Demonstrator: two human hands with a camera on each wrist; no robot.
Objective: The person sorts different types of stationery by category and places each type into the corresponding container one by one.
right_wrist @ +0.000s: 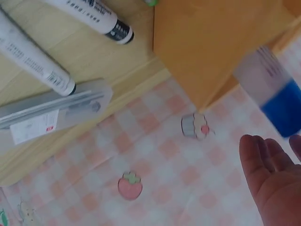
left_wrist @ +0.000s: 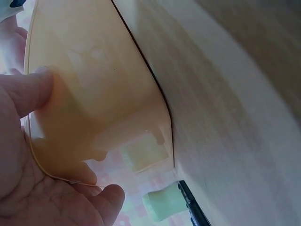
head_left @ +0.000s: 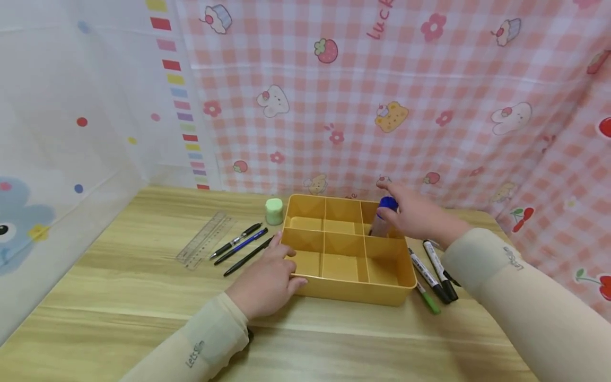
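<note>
Blue-capped, translucent plastic tube (head_left: 381, 225) sits tilted, its lower end within the rear right compartment of the orange-yellow, six-compartment plastic box (head_left: 353, 293), near the rear edge of the wood-grain bench (head_left: 343, 339). The grip of the right hand (head_left: 416, 213) is spread about the tube's upper end, fingers extended and not closed round it; thumb contact cannot be confirmed. The left hand (head_left: 265, 273) grips the box at its front left corner, thumb against the front wall. Step in hand, as judged: placement of the tube in its compartment. The next move appears to call for steadying the box and withdrawing the right hand without tipping the tube. White-barrelled markers (head_left: 426, 271) lie between the box and the bench's right edge.
</note>
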